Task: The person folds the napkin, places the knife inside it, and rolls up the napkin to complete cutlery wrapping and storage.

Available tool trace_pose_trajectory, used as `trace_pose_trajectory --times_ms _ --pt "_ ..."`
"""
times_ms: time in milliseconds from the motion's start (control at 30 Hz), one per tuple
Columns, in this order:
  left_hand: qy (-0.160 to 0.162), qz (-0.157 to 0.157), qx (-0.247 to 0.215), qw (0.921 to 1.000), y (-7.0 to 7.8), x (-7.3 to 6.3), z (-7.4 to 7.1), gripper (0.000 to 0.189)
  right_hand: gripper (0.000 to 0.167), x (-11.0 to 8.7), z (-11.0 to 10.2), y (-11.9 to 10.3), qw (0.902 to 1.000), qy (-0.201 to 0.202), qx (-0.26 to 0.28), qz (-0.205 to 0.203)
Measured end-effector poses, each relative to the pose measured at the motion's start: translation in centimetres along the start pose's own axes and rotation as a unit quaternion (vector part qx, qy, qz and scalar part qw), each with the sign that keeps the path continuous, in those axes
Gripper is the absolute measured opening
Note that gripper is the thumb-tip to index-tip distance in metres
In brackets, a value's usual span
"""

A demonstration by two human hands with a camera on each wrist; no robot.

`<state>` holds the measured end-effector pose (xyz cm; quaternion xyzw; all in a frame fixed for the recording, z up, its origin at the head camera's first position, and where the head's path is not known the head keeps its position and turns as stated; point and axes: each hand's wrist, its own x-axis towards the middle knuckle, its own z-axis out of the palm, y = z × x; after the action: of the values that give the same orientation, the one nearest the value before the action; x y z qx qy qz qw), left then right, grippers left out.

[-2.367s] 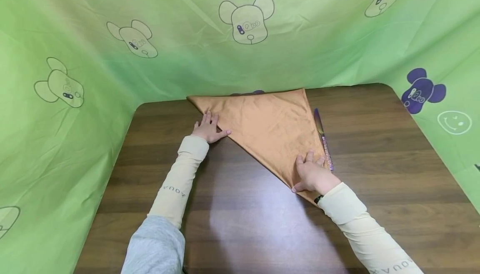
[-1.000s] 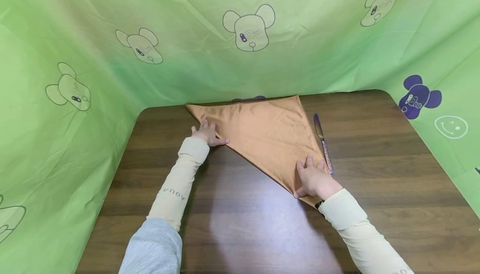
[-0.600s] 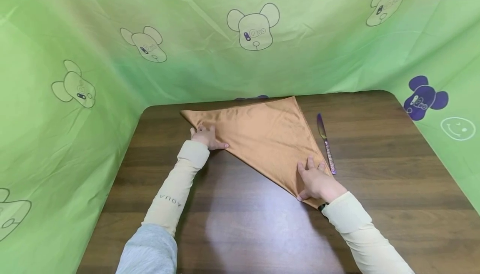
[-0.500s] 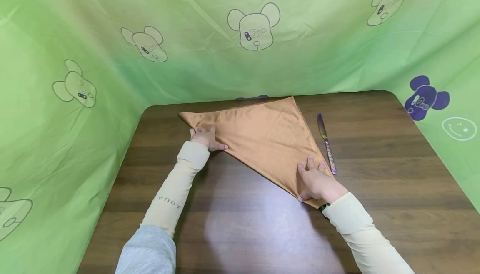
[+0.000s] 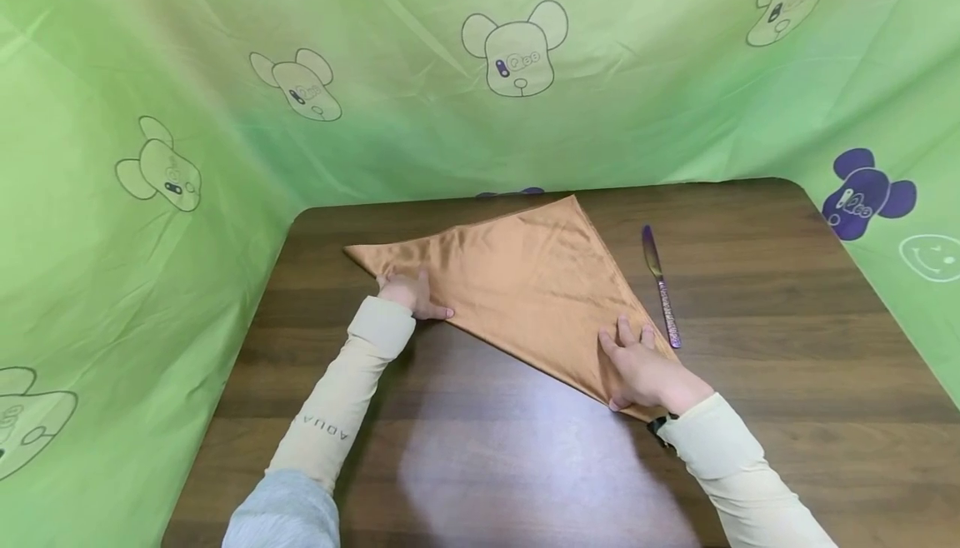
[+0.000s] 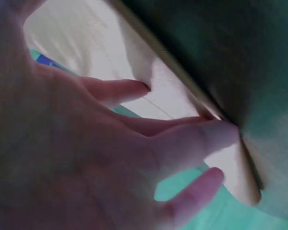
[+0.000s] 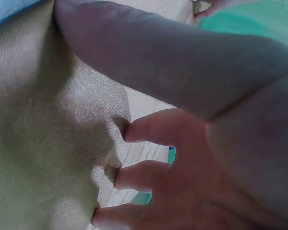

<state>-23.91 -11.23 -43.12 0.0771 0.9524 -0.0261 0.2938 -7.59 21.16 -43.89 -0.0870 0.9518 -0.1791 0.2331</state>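
Observation:
A copper-coloured satin cloth (image 5: 517, 273) lies folded into a rough triangle on the wooden table. Near its left corner rests my left hand (image 5: 405, 291), thumb stretched along the near folded edge. In the left wrist view its fingers (image 6: 192, 143) reach nearly straight to the cloth's edge. Towards the cloth's right corner, my right hand (image 5: 647, 369) presses down with spread fingers, its thumb at the near edge. The right wrist view shows these fingers (image 7: 144, 175) set apart, tips down on the fabric. Small wrinkles run through the cloth beside my left hand.
A table knife (image 5: 659, 281) with an iridescent blade and patterned handle lies just right of the cloth. Green fabric walls (image 5: 390, 115) with bear-head prints enclose the back and sides of the brown table (image 5: 787, 348).
My left hand has moved towards me and the cloth's left corner has swung nearer with it. The gap between cloth and knife has widened. My right hand stays near the right corner.

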Motion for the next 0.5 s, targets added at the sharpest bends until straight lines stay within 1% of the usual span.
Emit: trace_pose_trajectory --times_ms 100,233,333,500 --pt "-0.011 -0.011 0.001 0.9999 -0.1 -0.7 0.3 0.105 0.105 -0.2 0.0 0.1 0.9999 0.001 0.007 -0.011" --pt "-0.007 -0.035 0.005 0.9994 0.0 -1.6 0.9 0.104 0.105 -0.5 0.1 0.4 0.9996 0.0 0.014 -0.024" --pt "0.002 -0.049 -0.001 0.9988 0.2 -2.4 1.4 0.104 0.105 -0.7 0.1 0.7 0.9993 -0.003 0.02 -0.031" --pt "-0.002 -0.062 -0.018 0.9979 0.3 -3.7 2.6 0.106 0.105 -1.3 0.2 1.1 0.9994 -0.005 0.018 -0.03"
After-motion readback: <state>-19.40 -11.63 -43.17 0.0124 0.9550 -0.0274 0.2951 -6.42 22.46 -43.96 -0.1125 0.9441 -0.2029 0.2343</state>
